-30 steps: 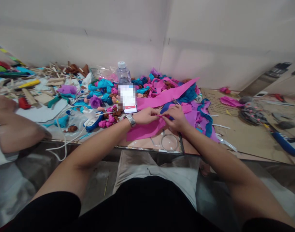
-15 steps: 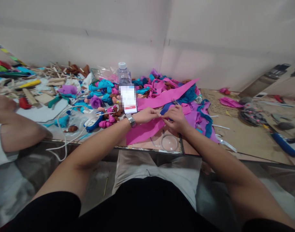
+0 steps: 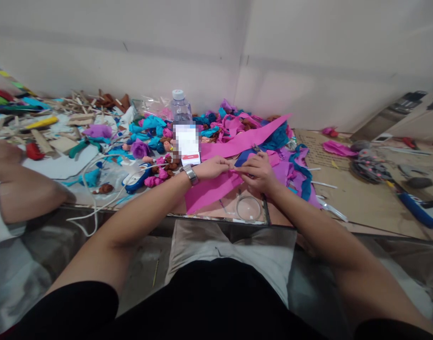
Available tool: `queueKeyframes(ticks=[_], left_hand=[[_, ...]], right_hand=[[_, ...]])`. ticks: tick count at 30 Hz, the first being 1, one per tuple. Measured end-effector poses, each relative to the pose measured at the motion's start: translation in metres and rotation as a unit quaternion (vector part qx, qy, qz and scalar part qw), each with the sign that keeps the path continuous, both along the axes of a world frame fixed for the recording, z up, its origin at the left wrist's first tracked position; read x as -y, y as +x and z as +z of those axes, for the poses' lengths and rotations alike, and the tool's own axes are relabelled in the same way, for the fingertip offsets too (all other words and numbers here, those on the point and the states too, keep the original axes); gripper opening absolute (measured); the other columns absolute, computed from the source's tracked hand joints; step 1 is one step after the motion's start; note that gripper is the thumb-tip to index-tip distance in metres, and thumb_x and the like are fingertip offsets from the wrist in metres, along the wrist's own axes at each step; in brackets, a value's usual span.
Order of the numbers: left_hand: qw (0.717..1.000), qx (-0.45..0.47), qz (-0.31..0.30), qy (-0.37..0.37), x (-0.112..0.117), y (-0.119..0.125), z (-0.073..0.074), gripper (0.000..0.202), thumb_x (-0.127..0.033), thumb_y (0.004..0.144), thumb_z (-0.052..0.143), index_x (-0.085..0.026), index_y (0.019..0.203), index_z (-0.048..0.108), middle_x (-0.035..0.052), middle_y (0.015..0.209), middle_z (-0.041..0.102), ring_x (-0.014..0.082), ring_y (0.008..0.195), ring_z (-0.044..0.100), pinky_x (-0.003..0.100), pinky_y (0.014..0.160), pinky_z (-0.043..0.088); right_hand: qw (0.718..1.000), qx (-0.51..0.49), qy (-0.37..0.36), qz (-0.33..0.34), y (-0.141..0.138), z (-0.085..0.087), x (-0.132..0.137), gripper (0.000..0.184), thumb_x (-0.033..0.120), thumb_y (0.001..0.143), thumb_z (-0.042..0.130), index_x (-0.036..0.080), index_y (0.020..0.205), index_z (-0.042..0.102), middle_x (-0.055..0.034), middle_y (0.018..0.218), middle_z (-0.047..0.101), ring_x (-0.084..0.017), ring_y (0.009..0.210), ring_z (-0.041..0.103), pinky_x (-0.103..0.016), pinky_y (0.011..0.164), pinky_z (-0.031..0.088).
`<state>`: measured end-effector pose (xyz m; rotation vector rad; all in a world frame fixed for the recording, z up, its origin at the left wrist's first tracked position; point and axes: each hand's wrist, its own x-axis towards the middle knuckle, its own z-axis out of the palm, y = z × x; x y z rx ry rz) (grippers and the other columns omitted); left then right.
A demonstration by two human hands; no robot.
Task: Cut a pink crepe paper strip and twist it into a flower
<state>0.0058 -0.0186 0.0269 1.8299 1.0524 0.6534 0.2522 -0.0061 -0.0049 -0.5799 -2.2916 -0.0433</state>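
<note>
Both my hands meet at the middle of the table over a pink paper strip point(image 3: 211, 190). My left hand point(image 3: 212, 168), with a metal watch point(image 3: 190, 174) on its wrist, pinches the strip's top edge. My right hand point(image 3: 257, 172) is closed on the same edge, fingertips touching the left hand's. A long pink strip point(image 3: 245, 139) and blue and purple pieces point(image 3: 298, 174) lie just behind them. A phone point(image 3: 187, 144) stands propped up beside my left hand.
A water bottle point(image 3: 180, 106) stands behind the phone. Paper flowers point(image 3: 140, 148), sticks and a white cable point(image 3: 92, 198) cover the left side. A tape ring point(image 3: 248, 208) lies near the table edge. Another person's arm point(image 3: 21, 193) rests at the left.
My hands have shifted slightly away from me along the strip's edge, still pinching it. The other person's arm has hardly moved.
</note>
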Motion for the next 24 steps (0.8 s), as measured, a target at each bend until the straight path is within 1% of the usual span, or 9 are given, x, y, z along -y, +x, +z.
queueKeyframes(ticks=[2,4,8,9,10,14,16,20,24], left_hand=[[1.000,-0.002,0.004,0.002,0.001,0.001,0.001,0.025,-0.031,0.078,0.057,-0.015,0.076,0.076,-0.0014,0.065,0.060,0.0111,0.061,0.044,0.026,0.063,0.037],[1.000,0.000,0.006,0.002,0.002,0.001,0.001,0.027,-0.036,0.080,0.059,-0.015,0.075,0.075,-0.0006,0.066,0.058,0.0115,0.062,0.043,0.026,0.061,0.036],[1.000,-0.011,-0.002,-0.019,0.003,0.001,-0.003,0.043,-0.057,0.086,0.065,-0.015,0.083,0.074,-0.0032,0.060,0.047,0.0101,0.056,0.033,0.026,0.055,0.025],[1.000,-0.014,-0.009,-0.020,0.003,0.001,-0.004,0.046,-0.061,0.087,0.065,-0.015,0.084,0.074,-0.0038,0.060,0.046,0.0096,0.055,0.032,0.026,0.055,0.024],[1.000,-0.014,-0.017,-0.016,0.002,0.000,-0.006,0.048,-0.062,0.088,0.065,-0.015,0.084,0.073,-0.0037,0.062,0.047,0.0093,0.056,0.033,0.025,0.056,0.025],[0.999,-0.001,-0.031,0.008,-0.001,-0.001,-0.009,0.048,-0.061,0.089,0.065,-0.014,0.086,0.074,-0.0007,0.073,0.061,0.0100,0.065,0.046,0.024,0.063,0.035],[0.999,-0.002,-0.029,0.016,-0.002,-0.001,-0.008,0.048,-0.060,0.089,0.065,-0.013,0.086,0.075,-0.0005,0.073,0.062,0.0103,0.065,0.047,0.024,0.064,0.037],[0.999,-0.012,-0.031,0.032,-0.003,0.000,-0.008,0.046,-0.057,0.089,0.066,-0.012,0.083,0.075,-0.0014,0.069,0.061,0.0101,0.064,0.046,0.025,0.065,0.037],[0.998,-0.017,-0.036,0.047,-0.004,0.000,-0.010,0.044,-0.055,0.091,0.064,-0.013,0.085,0.077,0.0005,0.076,0.068,0.0117,0.069,0.053,0.025,0.070,0.042]], right_hand=[[1.000,0.008,-0.010,-0.013,0.001,0.000,0.000,0.018,0.034,0.100,0.066,0.032,0.102,0.084,-0.0024,0.091,0.081,-0.022,0.087,0.068,-0.053,0.103,0.036],[0.999,0.015,-0.015,-0.023,0.001,0.000,0.000,0.018,0.035,0.100,0.066,0.032,0.102,0.084,-0.0028,0.091,0.081,-0.023,0.087,0.067,-0.053,0.103,0.036],[1.000,0.013,-0.003,-0.017,0.000,0.002,0.000,0.019,0.033,0.099,0.065,0.031,0.098,0.084,-0.0026,0.088,0.081,-0.023,0.088,0.068,-0.052,0.101,0.037],[1.000,0.009,0.003,-0.013,0.000,0.002,0.000,0.018,0.032,0.099,0.065,0.031,0.097,0.083,-0.0023,0.088,0.081,-0.022,0.087,0.068,-0.052,0.100,0.037],[1.000,0.004,0.009,-0.008,-0.001,0.003,0.001,0.017,0.032,0.100,0.066,0.031,0.097,0.083,-0.0021,0.088,0.081,-0.022,0.087,0.069,-0.051,0.101,0.037],[1.000,-0.006,0.013,-0.004,-0.004,0.006,0.004,0.014,0.033,0.101,0.068,0.029,0.101,0.082,-0.0022,0.091,0.083,-0.021,0.086,0.071,-0.050,0.100,0.037],[1.000,-0.008,0.004,-0.011,-0.005,0.006,0.006,0.014,0.034,0.102,0.068,0.028,0.102,0.081,-0.0029,0.092,0.084,-0.021,0.086,0.072,-0.050,0.100,0.037],[1.000,0.000,-0.012,-0.020,-0.004,0.006,0.006,0.016,0.036,0.102,0.067,0.028,0.100,0.081,-0.0037,0.093,0.084,-0.023,0.089,0.072,-0.051,0.101,0.037],[0.999,0.007,-0.023,-0.027,-0.003,0.006,0.006,0.016,0.038,0.102,0.068,0.028,0.102,0.081,-0.0041,0.094,0.084,-0.024,0.091,0.072,-0.051,0.102,0.037]])
